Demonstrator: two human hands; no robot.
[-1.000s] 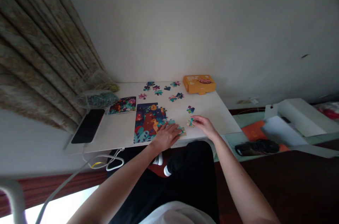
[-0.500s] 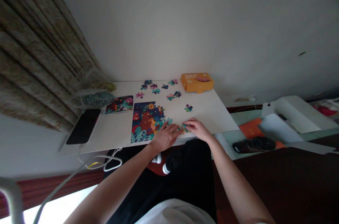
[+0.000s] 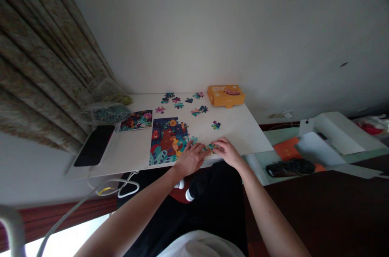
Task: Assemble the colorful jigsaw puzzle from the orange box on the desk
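A partly joined jigsaw puzzle (image 3: 165,139) with a bear picture lies along the table's near edge. My left hand (image 3: 191,157) rests flat over its lower right part, fingers spread. Just to the right, my right hand (image 3: 226,150) has its fingertips pinched on a small puzzle piece (image 3: 212,148) at the end of the joined bottom row. My fingers partly cover that piece. Beyond my right hand lies a single loose piece (image 3: 216,125). Several more loose pieces (image 3: 178,105) are scattered toward the wall.
A yellow puzzle box (image 3: 226,95) stands at the back right. Left of the puzzle are a picture card (image 3: 136,121), a black phone (image 3: 95,146) and a plastic bag (image 3: 106,113). White cables (image 3: 127,192) hang below the table (image 3: 127,153). Open white boxes (image 3: 319,149) stand lower right.
My right hand's fingers have shifted slightly at the piece, which now sits closer to the bottom row. My left hand stays in place. The view has moved slightly.
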